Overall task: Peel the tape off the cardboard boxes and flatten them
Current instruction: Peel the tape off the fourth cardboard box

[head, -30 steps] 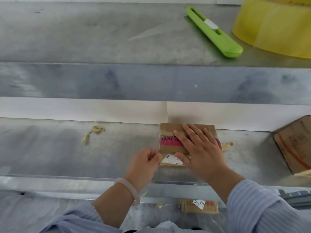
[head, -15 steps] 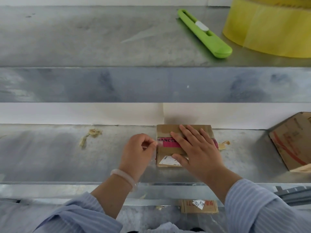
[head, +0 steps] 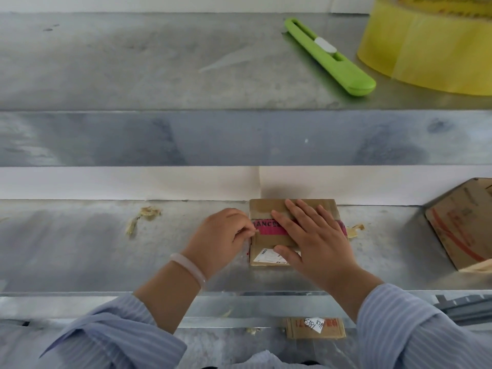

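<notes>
A small brown cardboard box (head: 266, 209) lies on the lower metal shelf, against the white back wall. A band of pink tape (head: 269, 227) with black letters runs across its top, and a white label (head: 266, 255) sits near its front edge. My right hand (head: 314, 241) lies flat on the box top with fingers spread, pressing it down. My left hand (head: 221, 238) is at the box's left edge with fingers curled, pinching at the end of the pink tape.
On the upper metal shelf lie a green utility knife (head: 330, 55) and a big yellow tape roll (head: 431, 41). Another cardboard box (head: 463, 225) stands at the right. Torn tape scraps (head: 141, 217) lie left of the hands. A flat box piece (head: 314, 328) lies below.
My left hand has moved from the box's front left corner up along its left edge to the pink tape's end. My right hand has stayed pressed on the box.
</notes>
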The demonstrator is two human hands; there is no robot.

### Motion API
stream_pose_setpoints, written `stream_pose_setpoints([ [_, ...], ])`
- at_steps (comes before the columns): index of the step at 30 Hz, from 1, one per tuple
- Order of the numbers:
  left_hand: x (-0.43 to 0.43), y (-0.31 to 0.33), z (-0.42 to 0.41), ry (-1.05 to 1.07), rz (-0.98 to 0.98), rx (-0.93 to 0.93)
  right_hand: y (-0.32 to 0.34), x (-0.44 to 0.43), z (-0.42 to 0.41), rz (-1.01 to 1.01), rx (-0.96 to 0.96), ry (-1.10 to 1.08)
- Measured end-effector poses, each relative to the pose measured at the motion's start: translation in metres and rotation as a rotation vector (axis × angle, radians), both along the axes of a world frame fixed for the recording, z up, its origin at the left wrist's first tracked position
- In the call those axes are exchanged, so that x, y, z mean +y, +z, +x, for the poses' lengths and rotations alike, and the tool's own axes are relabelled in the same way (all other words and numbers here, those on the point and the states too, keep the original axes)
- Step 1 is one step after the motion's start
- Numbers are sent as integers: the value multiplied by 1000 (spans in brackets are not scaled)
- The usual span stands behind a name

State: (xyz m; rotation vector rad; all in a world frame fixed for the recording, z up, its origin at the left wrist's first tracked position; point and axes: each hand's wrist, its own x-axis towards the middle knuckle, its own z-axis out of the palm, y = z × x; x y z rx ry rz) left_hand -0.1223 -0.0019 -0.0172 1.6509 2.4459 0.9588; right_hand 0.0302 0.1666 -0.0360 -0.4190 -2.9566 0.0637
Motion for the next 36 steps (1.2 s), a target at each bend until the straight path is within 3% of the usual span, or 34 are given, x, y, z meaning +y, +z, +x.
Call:
stream_pose_setpoints([
  [2, 3, -7, 3, 122, 79, -64, -1, 1, 0, -8, -1, -4],
  [6, 14, -23, 10, 436, 220, -494, -2, 0, 1, -13, 2, -7],
  [8, 18, -26, 13, 511, 272, -594, -2, 0, 0, -15, 9, -9],
  [13, 0, -24, 13, 214, 197, -71, -3, -1, 1, -23, 34, -8],
  [16, -13, -29, 10, 61, 137, 83, -3, -1, 1, -14, 32, -10],
  [19, -14, -26, 14, 115, 169, -67, -1, -1, 0, -21, 24, -18],
  [24, -2, -17, 15, 279, 211, -661, 2, -3, 4, -72, 54, -28],
  [26, -6, -13, 14, 238, 168, -619, 3, -5, 5, -94, 83, -25],
  [29, -12, -13, 14, 201, 158, -264, 1, -11, 7, -111, 124, -29],
  [30, -13, -16, 16, 202, 162, -258, -1, -13, 7, -115, 141, -32],
  [31, -15, -18, 15, 208, 152, -361, -3, -14, 8, -118, 160, -35],
  [34, -19, -16, 2, 203, 141, -972, -8, -17, 12, -127, 216, -29],
  [36, -18, -16, -9, 237, 150, -1106, -10, -17, 14, -130, 244, -20],
])
